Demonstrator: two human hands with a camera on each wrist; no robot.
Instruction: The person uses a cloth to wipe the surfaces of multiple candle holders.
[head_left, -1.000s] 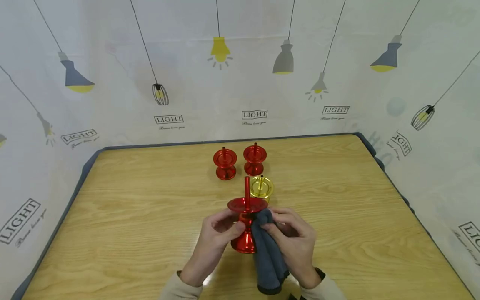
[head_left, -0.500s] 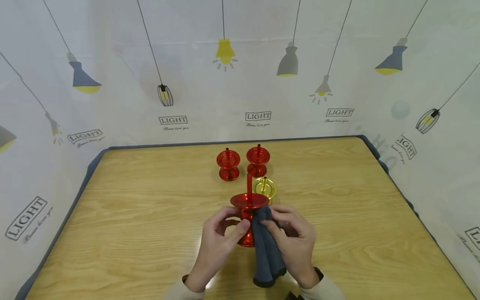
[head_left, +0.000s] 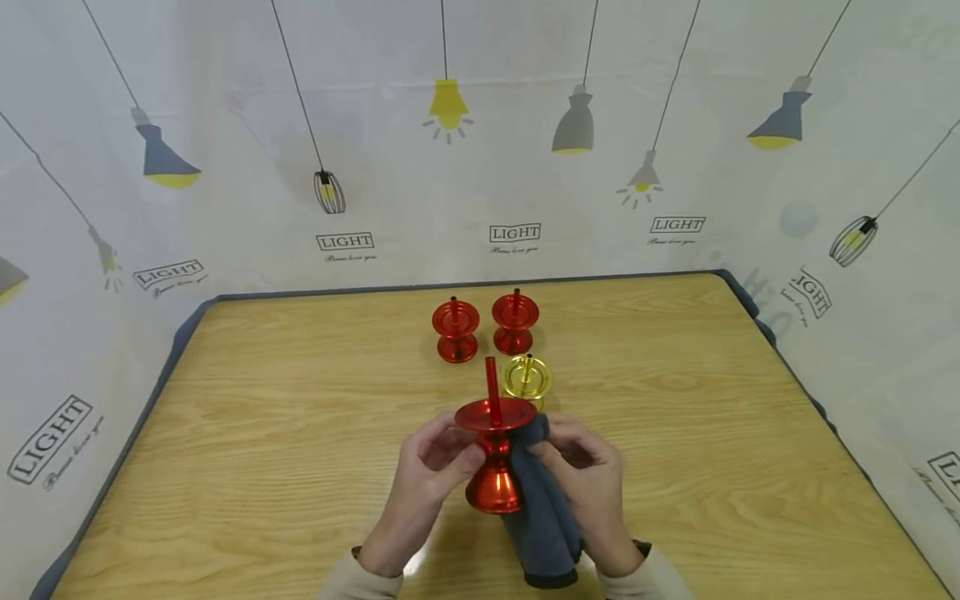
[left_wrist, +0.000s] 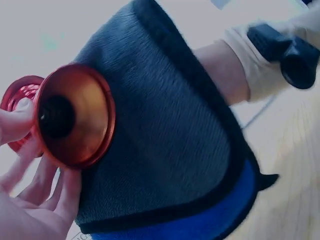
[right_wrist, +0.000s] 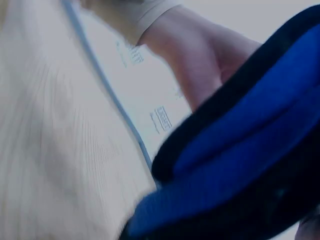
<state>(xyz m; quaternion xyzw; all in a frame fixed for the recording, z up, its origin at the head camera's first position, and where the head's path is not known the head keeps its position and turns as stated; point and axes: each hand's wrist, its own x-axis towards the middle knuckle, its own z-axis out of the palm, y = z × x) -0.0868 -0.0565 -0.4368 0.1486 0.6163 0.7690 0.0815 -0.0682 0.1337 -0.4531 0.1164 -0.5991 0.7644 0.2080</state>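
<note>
A shiny red candle holder (head_left: 497,493), with a wide dish and a thin post on top, is raised over the table, its post leaning slightly left. My left hand (head_left: 422,477) grips it by the stem, thumb in front. My right hand (head_left: 592,490) pinches a blue-grey cloth (head_left: 551,537) against the stem's right side, under the dish; the lower end of the cloth hangs down. In the left wrist view the hollow underside of the candle holder (left_wrist: 90,120) shows beside the spread cloth (left_wrist: 165,120). Bright blue folds of cloth (right_wrist: 260,145) fill much of the right wrist view.
A gold candle holder (head_left: 528,377) stands just behind the raised one, partly hidden by it. Farther back stand two more red candle holders, one left (head_left: 456,331) and one right (head_left: 514,322). A wall sheet printed with lamps (head_left: 360,108) surrounds the wooden table (head_left: 285,433).
The red candle holder has dipped slightly and its post now leans left, with its base swung right. The cloth has shifted with my right hand. The standing candle holders stay in place.
</note>
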